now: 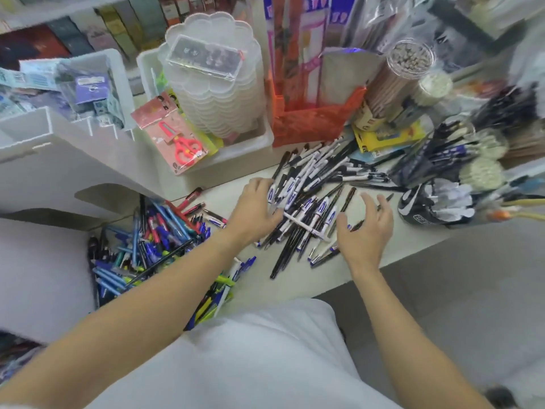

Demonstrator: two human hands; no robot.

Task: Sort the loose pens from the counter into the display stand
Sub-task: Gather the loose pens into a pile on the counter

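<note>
- Our left hand (256, 206) lies flat on the left edge of a heap of pens, fingers straight and spread, gripping nothing.
- Our right hand (365, 231) hovers at the heap's right edge, fingers loosely curved and apart, palm turned inward; it too holds nothing.
- Between the two hands lies the black and white pile of pens (306, 199), crossed over one another at many angles on the pale counter (283, 283).
- To the left, near our left forearm, a second pile of coloured pens (153, 246) lies mixed: blue, red, green and yellow.
- To the right, just beyond our right hand, stands the display stand (451, 166), its cups already crowded with dark pens; it is blurred, so we cannot tell which cup has room.
- Behind the heap sit an orange basket (312, 122), a stack of clear plastic lids (218, 84) and a packet of red scissors (180, 143).
- We judge the step to be gathering a bunch. To do it well, we should sweep both palms inward, turn the pens parallel, and take only matching ones.
- A small bundle seems wiser than a large one, since crossed pens may slip or roll off the near edge.
</note>
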